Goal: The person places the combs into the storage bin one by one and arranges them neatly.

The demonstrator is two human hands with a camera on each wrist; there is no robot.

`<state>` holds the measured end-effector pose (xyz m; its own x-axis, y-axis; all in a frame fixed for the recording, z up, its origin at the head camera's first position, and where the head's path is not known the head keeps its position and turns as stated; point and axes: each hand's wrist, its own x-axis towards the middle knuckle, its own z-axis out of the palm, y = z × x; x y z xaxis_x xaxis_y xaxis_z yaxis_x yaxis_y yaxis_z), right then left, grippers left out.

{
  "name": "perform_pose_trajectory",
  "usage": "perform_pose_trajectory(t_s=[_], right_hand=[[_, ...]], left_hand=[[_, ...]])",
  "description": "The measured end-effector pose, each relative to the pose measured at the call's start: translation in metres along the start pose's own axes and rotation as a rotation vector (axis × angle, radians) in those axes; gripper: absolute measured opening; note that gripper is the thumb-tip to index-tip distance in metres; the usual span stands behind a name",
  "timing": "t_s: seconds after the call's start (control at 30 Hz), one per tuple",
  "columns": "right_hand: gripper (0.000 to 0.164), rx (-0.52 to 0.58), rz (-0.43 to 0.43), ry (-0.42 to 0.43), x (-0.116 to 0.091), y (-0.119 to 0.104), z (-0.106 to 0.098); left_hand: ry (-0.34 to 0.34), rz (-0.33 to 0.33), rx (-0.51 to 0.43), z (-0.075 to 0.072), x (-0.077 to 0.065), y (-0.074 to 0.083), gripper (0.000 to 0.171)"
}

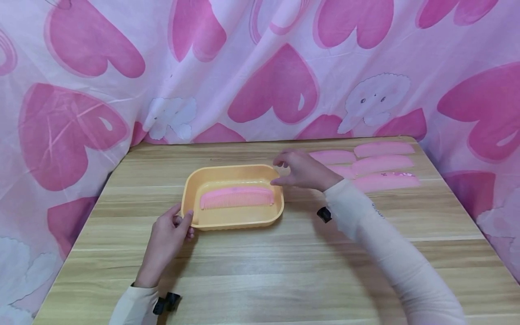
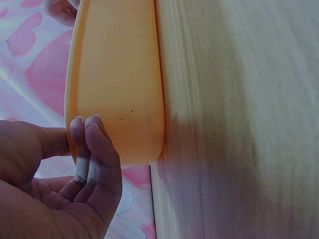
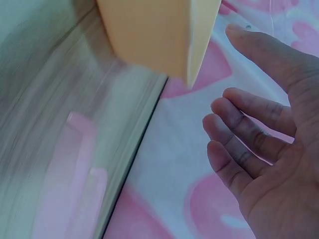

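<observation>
A yellow-orange plastic tray (image 1: 233, 221) with raised walls stands on the table. Inside it lies a pink comb (image 1: 237, 198), teeth facing the near side. At the tray's front left corner my left hand (image 1: 168, 237) pinches the wall, thumb over the rim and fingers against the outside, as the left wrist view also shows. My right hand (image 1: 302, 170) hovers by the back right corner. In the right wrist view its fingers (image 3: 239, 127) are spread and loosely bent, with a gap between them and the tray.
Several more pink combs (image 1: 383, 163) lie in two columns at the back right of the wooden table (image 1: 260, 280), some partly behind my right hand. A pink curtain with hearts (image 1: 276, 85) hangs along the table's back edge and sides.
</observation>
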<state>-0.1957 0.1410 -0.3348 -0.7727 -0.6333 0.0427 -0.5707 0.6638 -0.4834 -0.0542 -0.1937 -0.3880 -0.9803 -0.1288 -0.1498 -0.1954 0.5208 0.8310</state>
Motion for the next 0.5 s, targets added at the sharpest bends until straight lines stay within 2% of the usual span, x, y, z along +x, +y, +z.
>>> perform_pose_trajectory(t_s=[0.5], right_hand=[[0.062,-0.01,0.18,0.012,-0.036,0.038,-0.019]], left_hand=[[-0.002,-0.016,0.008,-0.001,0.0,0.0,0.047]])
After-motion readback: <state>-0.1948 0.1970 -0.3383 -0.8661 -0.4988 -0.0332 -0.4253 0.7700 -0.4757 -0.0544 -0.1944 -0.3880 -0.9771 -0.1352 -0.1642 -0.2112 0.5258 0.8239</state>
